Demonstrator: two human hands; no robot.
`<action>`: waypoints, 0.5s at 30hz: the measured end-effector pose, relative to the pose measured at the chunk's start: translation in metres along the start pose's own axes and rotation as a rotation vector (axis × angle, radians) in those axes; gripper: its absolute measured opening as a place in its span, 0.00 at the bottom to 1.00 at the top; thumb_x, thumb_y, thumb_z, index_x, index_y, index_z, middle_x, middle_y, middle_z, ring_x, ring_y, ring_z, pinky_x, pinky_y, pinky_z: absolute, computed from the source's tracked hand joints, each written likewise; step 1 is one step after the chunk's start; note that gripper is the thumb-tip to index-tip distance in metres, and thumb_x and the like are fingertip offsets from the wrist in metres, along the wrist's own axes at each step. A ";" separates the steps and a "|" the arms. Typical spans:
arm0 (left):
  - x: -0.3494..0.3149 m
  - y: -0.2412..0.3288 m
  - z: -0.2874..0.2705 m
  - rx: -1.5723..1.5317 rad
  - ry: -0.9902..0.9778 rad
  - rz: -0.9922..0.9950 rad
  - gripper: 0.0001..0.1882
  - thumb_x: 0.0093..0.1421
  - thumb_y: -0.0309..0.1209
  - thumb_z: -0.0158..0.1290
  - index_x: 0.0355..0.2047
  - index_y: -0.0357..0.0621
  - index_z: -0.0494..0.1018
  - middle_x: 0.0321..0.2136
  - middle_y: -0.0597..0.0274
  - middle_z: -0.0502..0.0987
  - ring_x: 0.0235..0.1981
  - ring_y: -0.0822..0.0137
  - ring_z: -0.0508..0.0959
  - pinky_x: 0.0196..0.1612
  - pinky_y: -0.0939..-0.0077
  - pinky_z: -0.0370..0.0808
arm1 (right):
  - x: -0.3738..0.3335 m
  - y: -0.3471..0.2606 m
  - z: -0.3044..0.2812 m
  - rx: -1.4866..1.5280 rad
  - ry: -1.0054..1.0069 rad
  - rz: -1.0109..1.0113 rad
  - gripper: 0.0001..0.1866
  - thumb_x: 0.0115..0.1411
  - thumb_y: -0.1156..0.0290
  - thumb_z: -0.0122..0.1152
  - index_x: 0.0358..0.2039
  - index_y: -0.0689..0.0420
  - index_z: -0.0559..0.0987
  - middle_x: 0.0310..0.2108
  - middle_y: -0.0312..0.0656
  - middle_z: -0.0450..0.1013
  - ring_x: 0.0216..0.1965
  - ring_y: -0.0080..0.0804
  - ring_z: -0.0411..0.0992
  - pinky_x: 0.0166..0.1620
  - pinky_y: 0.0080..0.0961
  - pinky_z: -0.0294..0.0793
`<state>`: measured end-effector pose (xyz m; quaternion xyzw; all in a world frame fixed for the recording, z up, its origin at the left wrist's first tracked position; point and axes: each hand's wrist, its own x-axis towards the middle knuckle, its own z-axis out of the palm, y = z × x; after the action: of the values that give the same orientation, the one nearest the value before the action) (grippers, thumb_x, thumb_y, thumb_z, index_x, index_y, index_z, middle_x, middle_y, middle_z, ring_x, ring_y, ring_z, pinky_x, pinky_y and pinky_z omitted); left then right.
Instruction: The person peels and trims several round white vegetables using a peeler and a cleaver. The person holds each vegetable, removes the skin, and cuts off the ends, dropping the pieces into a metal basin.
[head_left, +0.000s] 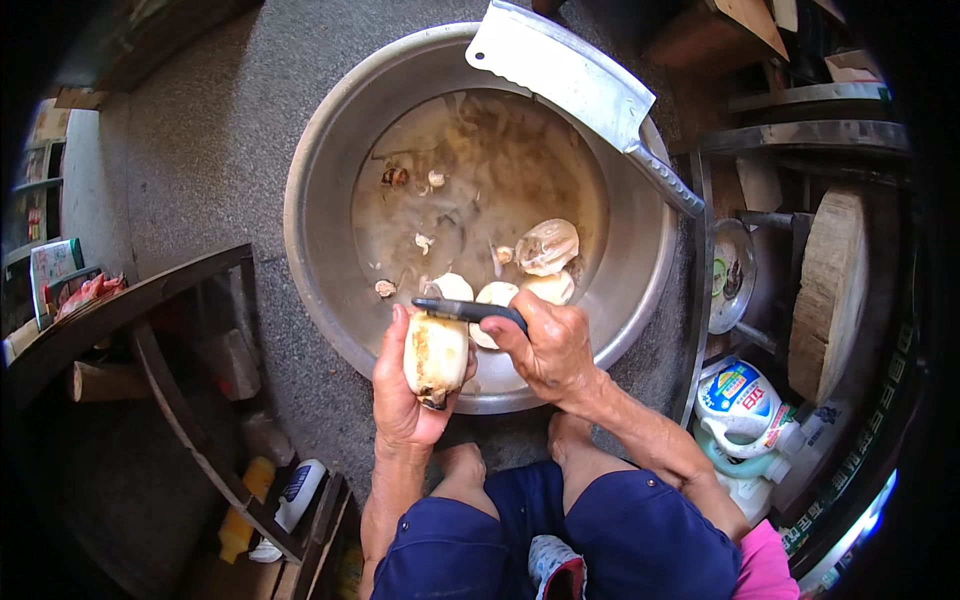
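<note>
My left hand (405, 385) is wrapped round a piece of lotus root (435, 358), pale with brown patches and a dark lower end. A black-handled peeler (465, 309) is gripped in my right hand (552, 345); its head lies across the upper end of the root. Both hands are over the near rim of a large metal basin (312, 270). Murky brown water (480, 150) fills its bottom. Just beyond my hands, several pale root pieces (547, 247) sit in the water, among floating scraps of peel (424, 242).
A cleaver (565, 75) rests across the basin's far right rim, handle pointing right. To the right are a round wooden chopping board (828, 295), a glass lid or dish (732, 275) and detergent jugs (740, 405). A dark wooden frame (165, 400) with bottles (298, 495) stands at left.
</note>
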<state>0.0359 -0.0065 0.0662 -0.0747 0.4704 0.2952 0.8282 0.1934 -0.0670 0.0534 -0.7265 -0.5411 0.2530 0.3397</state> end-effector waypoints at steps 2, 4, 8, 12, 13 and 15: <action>-0.002 0.006 0.006 0.017 0.011 -0.068 0.23 0.69 0.52 0.46 0.44 0.43 0.74 0.31 0.56 0.80 0.32 0.62 0.81 0.34 0.66 0.80 | -0.006 -0.008 -0.007 0.055 -0.049 -0.057 0.26 0.60 0.48 0.64 0.20 0.57 0.69 0.16 0.45 0.69 0.17 0.44 0.72 0.20 0.36 0.68; 0.002 0.003 0.001 -0.045 -0.011 -0.111 0.24 0.69 0.52 0.46 0.44 0.42 0.74 0.30 0.54 0.80 0.31 0.59 0.80 0.32 0.65 0.77 | -0.010 -0.026 -0.007 0.017 -0.066 -0.166 0.26 0.59 0.47 0.64 0.20 0.57 0.70 0.15 0.45 0.69 0.17 0.43 0.73 0.20 0.35 0.69; 0.000 0.000 -0.009 -0.148 -0.207 -0.262 0.26 0.70 0.52 0.42 0.45 0.40 0.73 0.34 0.49 0.79 0.26 0.57 0.74 0.29 0.65 0.70 | 0.001 0.011 0.006 -0.142 0.011 -0.032 0.26 0.59 0.48 0.65 0.19 0.56 0.69 0.13 0.45 0.68 0.17 0.42 0.74 0.19 0.35 0.69; 0.002 0.001 -0.005 -0.081 -0.156 -0.169 0.33 0.68 0.59 0.39 0.49 0.37 0.71 0.34 0.48 0.76 0.30 0.58 0.75 0.32 0.66 0.72 | 0.003 0.013 -0.007 -0.003 0.059 0.106 0.25 0.63 0.50 0.61 0.20 0.57 0.70 0.12 0.46 0.68 0.15 0.46 0.72 0.18 0.37 0.67; 0.001 0.002 -0.001 -0.093 -0.087 -0.128 0.33 0.69 0.59 0.38 0.49 0.38 0.70 0.35 0.48 0.77 0.31 0.57 0.76 0.34 0.64 0.75 | 0.000 -0.001 -0.011 0.024 0.024 0.058 0.24 0.63 0.50 0.61 0.22 0.58 0.72 0.13 0.45 0.68 0.16 0.45 0.72 0.19 0.36 0.68; -0.005 0.006 0.018 -0.085 0.075 -0.082 0.35 0.68 0.61 0.36 0.48 0.39 0.70 0.34 0.47 0.78 0.33 0.55 0.79 0.36 0.59 0.79 | -0.008 -0.015 -0.012 0.014 -0.065 -0.065 0.23 0.61 0.49 0.63 0.24 0.58 0.74 0.16 0.44 0.69 0.19 0.42 0.74 0.21 0.35 0.70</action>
<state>0.0434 0.0036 0.0812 -0.1402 0.4847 0.2780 0.8174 0.1903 -0.0748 0.0723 -0.6977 -0.5732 0.2690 0.3351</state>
